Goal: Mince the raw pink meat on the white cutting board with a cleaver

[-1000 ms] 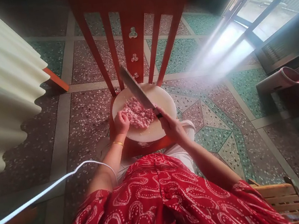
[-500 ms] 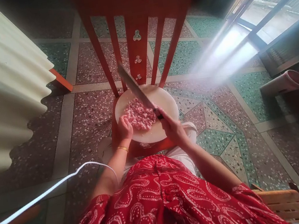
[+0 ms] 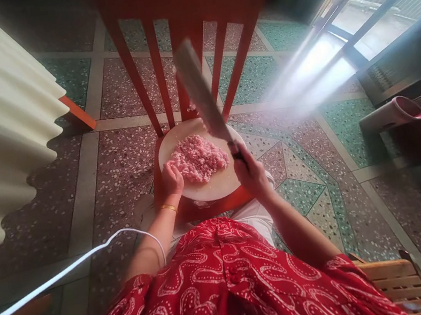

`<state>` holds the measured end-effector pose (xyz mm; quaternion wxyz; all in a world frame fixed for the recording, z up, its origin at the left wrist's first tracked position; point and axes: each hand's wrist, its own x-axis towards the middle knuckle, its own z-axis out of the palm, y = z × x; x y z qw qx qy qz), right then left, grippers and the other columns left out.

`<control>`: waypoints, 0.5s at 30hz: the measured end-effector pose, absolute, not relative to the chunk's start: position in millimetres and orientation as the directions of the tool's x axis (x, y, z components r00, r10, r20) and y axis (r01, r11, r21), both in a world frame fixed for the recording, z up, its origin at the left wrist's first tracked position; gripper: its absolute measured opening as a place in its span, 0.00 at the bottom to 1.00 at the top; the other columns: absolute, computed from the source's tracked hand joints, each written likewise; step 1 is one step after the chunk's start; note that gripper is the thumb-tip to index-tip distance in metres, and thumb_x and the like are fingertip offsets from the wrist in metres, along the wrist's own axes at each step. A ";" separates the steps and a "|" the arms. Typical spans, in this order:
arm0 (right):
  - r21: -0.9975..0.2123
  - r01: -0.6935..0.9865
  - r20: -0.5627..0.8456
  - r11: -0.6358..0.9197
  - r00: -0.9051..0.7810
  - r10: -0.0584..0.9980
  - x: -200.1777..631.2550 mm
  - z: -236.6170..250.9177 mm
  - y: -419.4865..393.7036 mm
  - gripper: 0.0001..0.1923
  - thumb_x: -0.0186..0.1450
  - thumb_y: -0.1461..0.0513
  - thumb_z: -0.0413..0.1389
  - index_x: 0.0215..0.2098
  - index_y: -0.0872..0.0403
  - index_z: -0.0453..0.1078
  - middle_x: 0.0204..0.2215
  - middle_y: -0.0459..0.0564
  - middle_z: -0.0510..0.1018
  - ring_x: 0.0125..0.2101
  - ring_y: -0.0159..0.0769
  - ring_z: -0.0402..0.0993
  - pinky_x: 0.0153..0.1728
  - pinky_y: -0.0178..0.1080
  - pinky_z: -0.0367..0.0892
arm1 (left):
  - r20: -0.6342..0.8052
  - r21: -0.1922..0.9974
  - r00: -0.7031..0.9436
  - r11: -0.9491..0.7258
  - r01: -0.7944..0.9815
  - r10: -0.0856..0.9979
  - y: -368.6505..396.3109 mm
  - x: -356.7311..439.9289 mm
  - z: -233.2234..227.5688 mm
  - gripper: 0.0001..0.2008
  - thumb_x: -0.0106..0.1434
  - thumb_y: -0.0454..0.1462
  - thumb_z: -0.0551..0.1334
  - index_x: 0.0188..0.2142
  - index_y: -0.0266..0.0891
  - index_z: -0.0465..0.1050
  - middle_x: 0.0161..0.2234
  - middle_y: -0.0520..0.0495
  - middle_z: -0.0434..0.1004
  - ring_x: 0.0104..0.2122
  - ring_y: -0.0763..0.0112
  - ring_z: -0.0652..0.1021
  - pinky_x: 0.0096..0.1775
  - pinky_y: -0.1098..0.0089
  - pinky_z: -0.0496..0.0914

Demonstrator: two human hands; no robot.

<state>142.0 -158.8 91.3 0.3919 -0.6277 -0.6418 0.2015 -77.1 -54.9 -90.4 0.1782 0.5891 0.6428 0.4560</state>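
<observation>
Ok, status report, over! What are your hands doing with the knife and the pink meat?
Right hand grip shut on cleaver, blade lifted above the board. Left hand curled beside minced meat. Nothing between blade and meat.

Board (image 3: 216,191) sits on chair seat (image 3: 199,208), directly ahead of the person's lap. Mince (image 3: 199,158) heaped at board centre. Left hand (image 3: 171,179) at the mince's left edge, on the board. Right hand (image 3: 251,172) at the board's right edge, gripping the cleaver (image 3: 201,94), blade raised above the board's far right, in front of the chair back (image 3: 188,31). Cable (image 3: 67,269) crosses the floor at left. Tube (image 3: 392,114) lies far right. Crate (image 3: 399,281) near right, beside the person.
</observation>
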 end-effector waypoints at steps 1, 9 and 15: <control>-0.737 0.663 0.274 0.128 0.120 0.954 142.1 87.3 -158.5 0.27 0.69 0.58 0.45 0.66 0.52 0.55 0.53 0.53 0.74 0.49 0.38 0.74 0.50 0.41 0.70 | 0.309 0.794 -0.239 -0.112 0.597 0.920 -54.9 -76.8 -90.4 0.12 0.65 0.37 0.47 0.41 0.37 0.66 0.40 0.37 0.75 0.40 0.62 0.77 0.45 0.63 0.70; -0.548 0.822 -0.170 -0.153 0.069 0.983 149.7 55.3 -164.4 0.25 0.68 0.59 0.48 0.63 0.49 0.61 0.38 0.53 0.82 0.37 0.45 0.80 0.38 0.41 0.74 | 0.278 0.811 -0.214 -0.109 0.575 0.937 -55.7 -78.8 -86.9 0.12 0.65 0.37 0.49 0.43 0.38 0.67 0.40 0.37 0.75 0.43 0.60 0.76 0.46 0.61 0.69; -0.669 0.732 0.237 0.128 0.048 0.970 139.9 86.4 -151.9 0.26 0.70 0.59 0.43 0.66 0.52 0.55 0.54 0.53 0.74 0.49 0.38 0.75 0.50 0.40 0.70 | 0.278 0.811 -0.219 -0.107 0.575 0.935 -54.8 -76.6 -86.2 0.12 0.65 0.36 0.47 0.42 0.37 0.67 0.39 0.37 0.75 0.40 0.61 0.77 0.45 0.62 0.70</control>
